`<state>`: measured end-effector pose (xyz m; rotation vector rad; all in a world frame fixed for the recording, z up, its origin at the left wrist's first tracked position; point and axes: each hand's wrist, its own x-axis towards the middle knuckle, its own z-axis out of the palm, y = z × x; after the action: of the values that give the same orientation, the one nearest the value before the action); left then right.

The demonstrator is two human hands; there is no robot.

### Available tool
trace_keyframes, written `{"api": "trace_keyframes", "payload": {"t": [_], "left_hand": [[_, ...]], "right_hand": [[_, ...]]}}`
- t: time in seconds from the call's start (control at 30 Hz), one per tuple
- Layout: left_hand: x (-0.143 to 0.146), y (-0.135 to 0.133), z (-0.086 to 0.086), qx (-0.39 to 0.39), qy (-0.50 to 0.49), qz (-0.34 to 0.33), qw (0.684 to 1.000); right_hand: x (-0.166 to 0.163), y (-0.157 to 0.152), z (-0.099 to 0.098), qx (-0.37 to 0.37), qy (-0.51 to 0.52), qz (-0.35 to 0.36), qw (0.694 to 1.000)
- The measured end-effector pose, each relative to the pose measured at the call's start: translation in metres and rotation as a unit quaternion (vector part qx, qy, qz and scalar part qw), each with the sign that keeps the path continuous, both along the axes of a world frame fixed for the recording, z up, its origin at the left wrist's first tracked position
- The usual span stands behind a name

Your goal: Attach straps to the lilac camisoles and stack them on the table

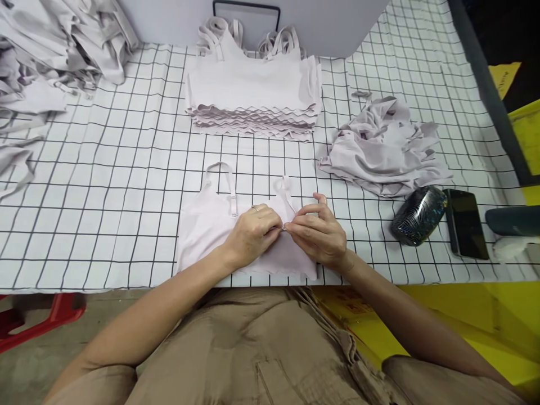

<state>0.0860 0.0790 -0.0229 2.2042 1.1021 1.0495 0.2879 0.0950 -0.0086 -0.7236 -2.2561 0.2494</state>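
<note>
A pale pink camisole top point(206, 230) lies flat at the table's near edge. Its left strap point(230, 177) loops upward and carries a small slider point(233, 205). Over the right side of the top, my left hand point(255, 230) is closed, thumb and finger pinching the end of the right shoulder strap point(287, 191). My right hand point(318, 233) meets it from the other side, its thumb and forefinger pinched on the same strap near a small ring or slider point(284, 227). The other fingers of that hand are raised. Fingertips partly hide the small fitting.
Beyond the top is a neat stack of similar tops point(253, 84), in front of a grey box point(177, 22). A crumpled garment pile point(383, 146) lies right, near a dark shiny oval object point(419, 215) and a phone point(467, 224). More garments point(71, 39) are heaped far left.
</note>
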Motion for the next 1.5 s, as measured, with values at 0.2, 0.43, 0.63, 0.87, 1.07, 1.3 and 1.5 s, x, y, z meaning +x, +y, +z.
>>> {"api": "trace_keyframes", "payload": {"t": [0.2, 0.43, 0.63, 0.87, 1.07, 1.3, 1.5], "left_hand": [[0.0001, 0.0, 0.0001, -0.001, -0.007, 0.002, 1.0], [0.0001, 0.0006, 0.0001, -0.001, -0.013, 0.0, 1.0], [-0.0003, 0.0008, -0.0002, -0.005, -0.016, -0.004, 1.0], [0.0001, 0.0009, -0.0001, -0.013, -0.025, -0.003, 1.0], [0.0002, 0.0005, -0.0002, -0.02, -0.028, -0.003, 0.999], [0.0004, 0.0006, 0.001, -0.024, -0.044, -0.002, 0.999], [0.0001, 0.0006, 0.0003, -0.036, -0.029, 0.002, 0.999]], "right_hand": [[-0.0007, 0.0001, -0.0001, 0.004, 0.007, 0.002, 1.0], [-0.0019, 0.0, 0.0029, 0.022, 0.001, -0.002, 1.0], [-0.0021, 0.0004, 0.0039, 0.025, -0.01, -0.003, 1.0], [-0.002, 0.0004, 0.0033, 0.03, -0.005, -0.007, 1.0], [0.0, 0.0004, 0.0016, 0.017, -0.007, -0.003, 1.0], [0.0003, 0.0004, 0.0004, 0.015, 0.007, 0.01, 1.0], [0.002, 0.0001, -0.0004, -0.002, 0.001, 0.006, 1.0]]}}
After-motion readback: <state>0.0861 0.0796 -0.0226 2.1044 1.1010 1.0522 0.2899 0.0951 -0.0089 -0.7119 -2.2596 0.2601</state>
